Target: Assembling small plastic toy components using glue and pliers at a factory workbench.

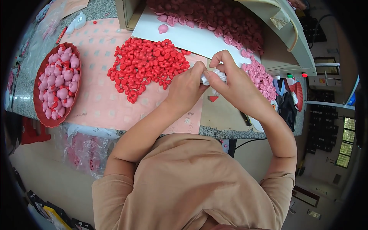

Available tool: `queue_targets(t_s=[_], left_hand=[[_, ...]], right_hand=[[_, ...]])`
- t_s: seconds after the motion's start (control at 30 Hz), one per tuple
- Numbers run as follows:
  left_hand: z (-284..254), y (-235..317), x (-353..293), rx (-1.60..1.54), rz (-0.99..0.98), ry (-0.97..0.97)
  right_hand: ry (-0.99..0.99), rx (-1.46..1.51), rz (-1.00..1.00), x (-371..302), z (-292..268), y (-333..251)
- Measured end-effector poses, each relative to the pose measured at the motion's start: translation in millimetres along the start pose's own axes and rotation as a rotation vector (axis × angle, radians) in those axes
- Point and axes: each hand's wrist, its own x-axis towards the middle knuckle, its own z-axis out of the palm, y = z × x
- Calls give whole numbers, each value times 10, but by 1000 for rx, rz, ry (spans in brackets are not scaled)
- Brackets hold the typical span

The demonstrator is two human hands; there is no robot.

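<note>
The worktop (234, 132) is a speckled grey surface, largely covered by a pale pink patterned sheet (99, 103). A white board (191, 38) lies tilted at the far side, carrying a mass of dark pink moulded pieces (214, 15). On the sheet sits a broad heap of small red pieces (147, 65), just left of the hands. At far left stands a red bowl (40, 111) filled with pink rounded pieces, a few red ones among them. A lighter pink cluster (262, 78) lies just right of the hands.

Both forearms rise from the lower edge, elbows bent, converging above the sheet's right edge. The left hand (186, 86) is curled shut, thumb and fingertips pinching a small white piece (217, 74). The right hand (234, 82) closes on the same piece from the other side, forefinger arched over it. The white piece is held between the two hands, clear of the worktop, mostly hidden by fingers.
</note>
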Motion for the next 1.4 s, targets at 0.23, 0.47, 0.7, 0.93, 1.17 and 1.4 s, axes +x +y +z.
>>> queue_targets(t_s=[0.23,0.47,0.7,0.93,1.17,1.4], left_hand=[[-63,25,25,-41,34,35],[-17,40,-40,68,34,27],[-109,110,1,-74,34,24],[-142,165,15,-249,7,-64],[-280,169,98,-457,-115,-387],[-330,265,163,-590,-271,-398]], right_hand=[[29,-1,-284,-21,-19,38],[150,-330,-99,-22,99,-98],[251,-307,-346,-60,158,92],[161,-311,-615,-79,3,258],[118,-122,-796,-175,-113,319],[114,679,-297,-147,56,475]])
